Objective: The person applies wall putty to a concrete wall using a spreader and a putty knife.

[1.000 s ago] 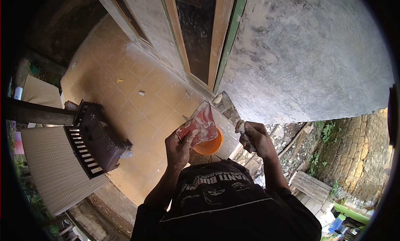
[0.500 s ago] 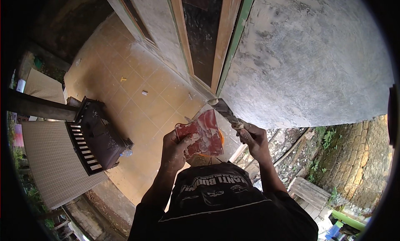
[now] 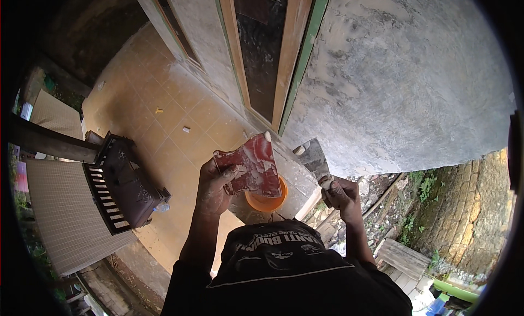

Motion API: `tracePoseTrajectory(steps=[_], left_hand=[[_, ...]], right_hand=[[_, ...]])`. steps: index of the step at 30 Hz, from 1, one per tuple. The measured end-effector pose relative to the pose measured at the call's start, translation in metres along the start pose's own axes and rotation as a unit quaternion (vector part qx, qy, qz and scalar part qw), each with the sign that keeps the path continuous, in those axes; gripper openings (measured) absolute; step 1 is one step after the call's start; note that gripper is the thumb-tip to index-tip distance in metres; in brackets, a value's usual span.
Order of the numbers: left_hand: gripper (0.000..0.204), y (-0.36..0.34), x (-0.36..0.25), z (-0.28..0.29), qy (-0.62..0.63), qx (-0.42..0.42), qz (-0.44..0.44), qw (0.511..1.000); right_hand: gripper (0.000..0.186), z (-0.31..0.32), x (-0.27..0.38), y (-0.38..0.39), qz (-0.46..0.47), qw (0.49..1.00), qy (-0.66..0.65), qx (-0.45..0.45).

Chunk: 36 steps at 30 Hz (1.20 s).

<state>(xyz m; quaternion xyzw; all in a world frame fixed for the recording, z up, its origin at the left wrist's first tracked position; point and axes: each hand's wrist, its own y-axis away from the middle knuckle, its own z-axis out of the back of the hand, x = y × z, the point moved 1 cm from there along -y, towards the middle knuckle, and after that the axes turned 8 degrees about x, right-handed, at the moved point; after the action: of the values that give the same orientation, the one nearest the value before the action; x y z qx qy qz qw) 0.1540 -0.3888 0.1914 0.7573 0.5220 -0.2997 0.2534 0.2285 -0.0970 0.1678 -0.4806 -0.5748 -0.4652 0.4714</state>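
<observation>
My left hand [image 3: 216, 186] grips a red plastic spreader [image 3: 255, 167] smeared with pale filler, its thumb pressed on the face. A small lump of filler sits at the spreader's top corner. In my right hand [image 3: 339, 193] is a putty knife [image 3: 313, 156], the fingers wrapped round its handle and the grey blade pointing up toward the wall. Some pale filler clings to the blade's corner. The two tools are apart. Below the spreader stands an orange bucket [image 3: 268, 200], partly hidden by it. Grey plaster with paler patches covers the wall [image 3: 393, 86] in front.
A window [image 3: 259, 48] with a wooden and green frame adjoins the wall. Tan floor tiles [image 3: 180, 168] spread to the left, with a dark cushioned bench [image 3: 128, 179] on them. Rubble [image 3: 376, 190] and a rough stone bank [image 3: 458, 212] lie to the right.
The putty knife has moved right, away from the spreader, and its blade has turned to show its broad face. The spreader has shifted left and up, baring more of the orange bucket.
</observation>
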Motion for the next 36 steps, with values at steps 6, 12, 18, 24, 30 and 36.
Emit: tracePoseTrajectory(steps=[6,12,18,24,30,36], left_hand=[[0.022,-0.005,0.011,0.004,0.000,0.123,0.058,0.991],[0.020,-0.009,0.013,0.010,-0.036,0.079,0.079,0.993],[0.019,-0.004,0.009,0.003,-0.057,0.033,0.074,0.995],[0.025,0.003,0.010,-0.003,-0.007,0.022,0.063,0.998],[0.025,0.005,0.000,0.010,0.008,0.022,0.066,0.998],[0.024,0.006,0.006,0.011,-0.025,-0.012,-0.017,0.999]], right_hand=[[0.037,-0.009,0.006,-0.006,-0.192,0.966,-0.156,0.073],[0.044,-0.023,0.021,0.000,-0.212,0.927,-0.294,0.097],[0.033,-0.028,0.024,0.002,-0.097,0.985,-0.110,0.091],[0.041,-0.049,0.014,-0.002,0.114,0.956,0.254,-0.089],[0.047,-0.028,-0.017,-0.003,0.184,0.914,0.355,-0.072],[0.033,-0.020,0.007,0.012,-0.017,0.996,0.080,-0.037]])
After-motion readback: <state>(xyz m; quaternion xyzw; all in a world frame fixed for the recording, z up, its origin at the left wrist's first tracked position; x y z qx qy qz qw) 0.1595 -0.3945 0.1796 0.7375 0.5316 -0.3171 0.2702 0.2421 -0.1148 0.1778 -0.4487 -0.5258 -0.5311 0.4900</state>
